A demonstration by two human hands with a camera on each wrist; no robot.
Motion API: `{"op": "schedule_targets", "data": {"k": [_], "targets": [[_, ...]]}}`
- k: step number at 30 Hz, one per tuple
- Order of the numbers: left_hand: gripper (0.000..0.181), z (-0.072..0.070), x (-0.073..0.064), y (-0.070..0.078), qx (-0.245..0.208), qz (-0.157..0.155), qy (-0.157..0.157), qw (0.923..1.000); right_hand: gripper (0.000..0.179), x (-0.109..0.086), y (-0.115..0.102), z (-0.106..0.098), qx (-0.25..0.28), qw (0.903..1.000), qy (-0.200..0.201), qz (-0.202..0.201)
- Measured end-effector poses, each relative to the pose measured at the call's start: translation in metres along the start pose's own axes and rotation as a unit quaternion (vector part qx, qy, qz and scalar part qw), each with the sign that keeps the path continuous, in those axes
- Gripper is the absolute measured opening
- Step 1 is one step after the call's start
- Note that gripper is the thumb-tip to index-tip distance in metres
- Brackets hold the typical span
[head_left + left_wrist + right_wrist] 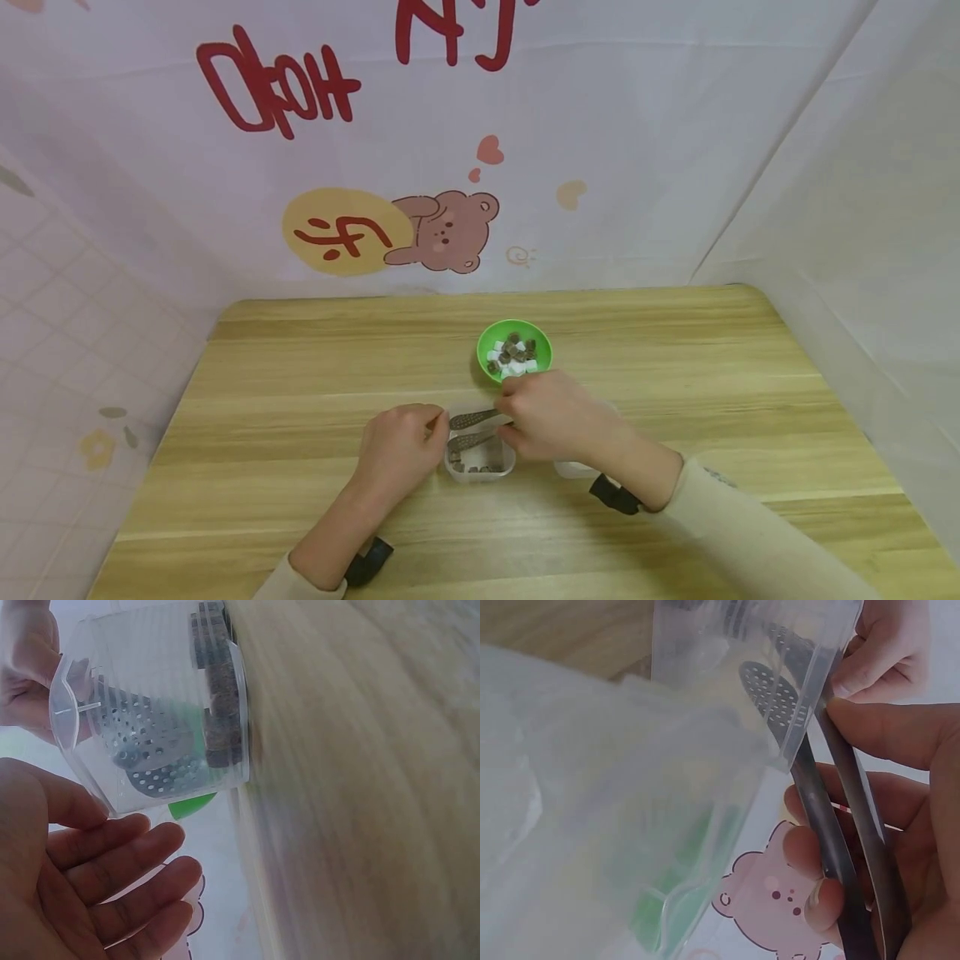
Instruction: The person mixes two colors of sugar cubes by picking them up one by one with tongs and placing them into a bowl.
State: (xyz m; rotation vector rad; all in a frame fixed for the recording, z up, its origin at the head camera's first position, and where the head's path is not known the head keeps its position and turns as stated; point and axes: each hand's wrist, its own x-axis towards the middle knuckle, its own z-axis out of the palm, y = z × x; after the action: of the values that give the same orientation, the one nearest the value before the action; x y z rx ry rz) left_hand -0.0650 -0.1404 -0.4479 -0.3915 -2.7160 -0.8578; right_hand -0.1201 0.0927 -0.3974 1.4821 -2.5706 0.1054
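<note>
My right hand point(558, 417) grips metal tongs point(821, 802) with flat, perforated ends. The two tong ends stand apart, dipping into a clear plastic container point(480, 477). Several brown cubes point(223, 694) lie on that container's floor, seen through its wall in the left wrist view. At the container's left side, my left hand point(401, 446) pinches the rim between thumb and index finger, its other fingers loosely bent outside the wall. Just beyond the container stands a green bowl point(483, 367) with white and brown cubes mixed in it, its near edge partly hidden by my right hand.
A second clear container point(576, 469) stands to the right, mostly covered by my right hand and forearm. It looms large and blurred in the right wrist view. The wooden table point(337, 350) ends at a white printed curtain point(630, 167) behind and at both sides.
</note>
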Motion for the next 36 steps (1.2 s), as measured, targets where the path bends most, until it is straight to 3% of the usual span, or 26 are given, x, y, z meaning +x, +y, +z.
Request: {"op": "schedule_targets", "data": {"k": [5,12,29,36], "targets": [[0.035,0.000,-0.001,-0.001,0.002,0.001,0.003,1.0000,0.032,0.004,-0.003,-0.001,-0.014,0.9997,-0.018,-0.006],[0.041,0.000,0.000,-0.001,0.002,0.005,0.006,1.0000,0.026,0.006,-0.005,-0.001,-0.024,0.9993,-0.013,-0.026],[0.041,0.000,0.000,-0.002,0.006,0.008,0.007,0.9999,0.025,0.008,-0.005,-0.007,-0.028,0.9982,-0.043,-0.032],[0.037,0.000,0.001,-0.002,0.002,0.006,0.007,1.0000,0.028,0.003,0.002,-0.010,0.002,0.9997,-0.017,-0.018]]}}
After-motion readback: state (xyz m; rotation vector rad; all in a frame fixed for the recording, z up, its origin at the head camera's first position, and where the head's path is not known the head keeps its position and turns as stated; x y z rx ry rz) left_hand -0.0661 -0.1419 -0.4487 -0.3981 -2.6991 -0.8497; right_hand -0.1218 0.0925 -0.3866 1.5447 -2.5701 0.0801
